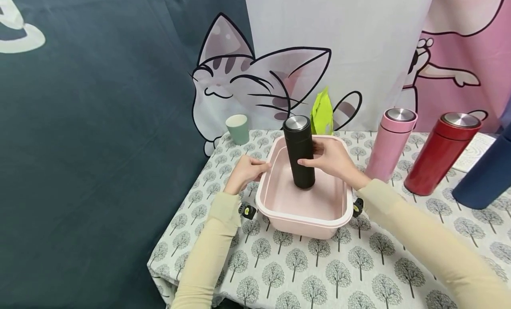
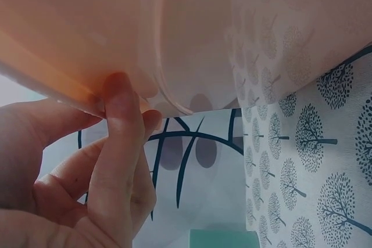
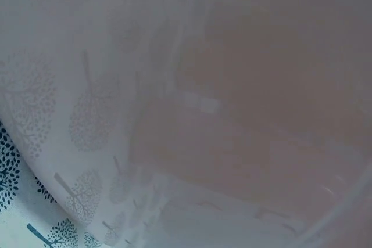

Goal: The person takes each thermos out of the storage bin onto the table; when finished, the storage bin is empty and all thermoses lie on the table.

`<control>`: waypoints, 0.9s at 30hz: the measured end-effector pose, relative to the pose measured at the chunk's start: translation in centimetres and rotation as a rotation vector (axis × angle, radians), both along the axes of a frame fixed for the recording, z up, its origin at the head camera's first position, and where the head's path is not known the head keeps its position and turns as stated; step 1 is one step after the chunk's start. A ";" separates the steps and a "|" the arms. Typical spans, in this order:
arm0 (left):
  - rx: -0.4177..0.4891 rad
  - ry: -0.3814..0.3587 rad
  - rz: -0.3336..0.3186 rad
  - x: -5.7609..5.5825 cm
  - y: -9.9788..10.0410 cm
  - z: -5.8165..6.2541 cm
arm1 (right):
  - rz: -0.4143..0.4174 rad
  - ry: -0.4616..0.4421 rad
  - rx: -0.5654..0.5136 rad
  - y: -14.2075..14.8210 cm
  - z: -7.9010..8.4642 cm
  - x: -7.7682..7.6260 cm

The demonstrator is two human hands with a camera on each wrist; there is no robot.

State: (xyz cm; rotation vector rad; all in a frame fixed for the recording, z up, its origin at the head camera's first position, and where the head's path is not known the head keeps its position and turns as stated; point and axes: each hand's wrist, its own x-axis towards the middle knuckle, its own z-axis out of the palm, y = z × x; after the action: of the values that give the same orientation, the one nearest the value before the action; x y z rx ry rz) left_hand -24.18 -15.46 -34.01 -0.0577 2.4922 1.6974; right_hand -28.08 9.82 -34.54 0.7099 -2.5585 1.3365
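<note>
A pale pink plastic basin [image 1: 301, 229] sits on the table in the head view. My left hand [image 1: 246, 172] pinches its left rim; in the left wrist view the thumb and fingers close on the basin's edge [image 2: 131, 33]. Inside the basin a black thermos bottle [image 1: 300, 153] with a silver-topped lid stands nearly upright, leaning slightly. My right hand [image 1: 333, 160] grips this bottle from the right side. Whether its base touches the basin floor I cannot tell. The right wrist view is filled by the glossy basin wall [image 3: 244, 132], and no fingers show there.
On the right stand a pink thermos [image 1: 389, 144], a red thermos [image 1: 441, 153] and a blue thermos [image 1: 489, 171]. Behind the basin is a lime-green packet [image 1: 322, 113]. A green cup [image 1: 238, 130] stands at the back left, near the edge of the tree-patterned tablecloth [image 1: 263, 273].
</note>
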 end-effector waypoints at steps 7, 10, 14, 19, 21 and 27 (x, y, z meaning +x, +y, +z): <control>-0.001 -0.011 0.002 0.1 0.1 -0.1 | -0.036 -0.045 -0.055 0.3 0.0 0.5; 0.004 -0.019 0.003 0.2 0.2 -0.1 | -0.049 -0.053 -0.065 0.5 0.1 0.7; -0.002 -0.023 0.005 0.2 0.1 -0.1 | -0.058 -0.048 -0.083 0.7 0.2 1.0; -0.010 -0.017 0.012 0.2 0.0 -0.1 | -0.063 0.001 -0.105 0.9 0.5 1.5; -0.007 -0.012 0.012 0.1 0.0 0.0 | -0.075 0.017 -0.107 1.1 0.7 1.8; 0.007 0.005 0.004 0.2 0.0 0.0 | -0.110 0.014 -0.119 1.4 1.4 2.8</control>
State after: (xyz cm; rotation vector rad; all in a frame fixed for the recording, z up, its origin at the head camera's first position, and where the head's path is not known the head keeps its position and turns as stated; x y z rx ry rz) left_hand -24.02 -15.44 -33.99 -0.0583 2.4913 1.7093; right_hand -25.25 11.23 -33.15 0.5479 -2.4440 1.4277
